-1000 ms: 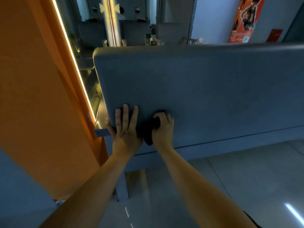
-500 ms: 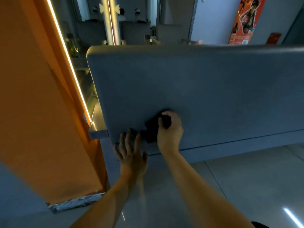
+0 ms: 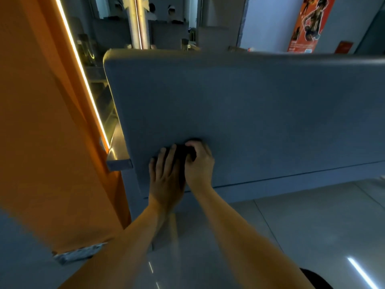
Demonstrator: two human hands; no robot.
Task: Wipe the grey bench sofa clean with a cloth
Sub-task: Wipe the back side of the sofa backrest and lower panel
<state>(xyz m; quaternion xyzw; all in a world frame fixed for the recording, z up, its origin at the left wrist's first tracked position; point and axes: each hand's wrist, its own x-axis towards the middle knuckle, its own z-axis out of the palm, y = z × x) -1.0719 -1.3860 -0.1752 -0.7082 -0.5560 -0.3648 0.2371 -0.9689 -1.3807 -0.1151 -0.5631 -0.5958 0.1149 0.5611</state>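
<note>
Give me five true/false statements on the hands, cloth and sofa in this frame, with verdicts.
1. The right hand grips a dark cloth against the grey bench sofa. True.
2. The left hand lies on the sofa with straight fingers, right beside the cloth. True.
3. The cloth is at the sofa panel's upper right corner. False: it is near the lower left corner.
4. The wall left of the sofa is green. False: it is an orange wall with a lit strip along its edge.
5. An orange poster hangs in the background at upper right. True.
</note>
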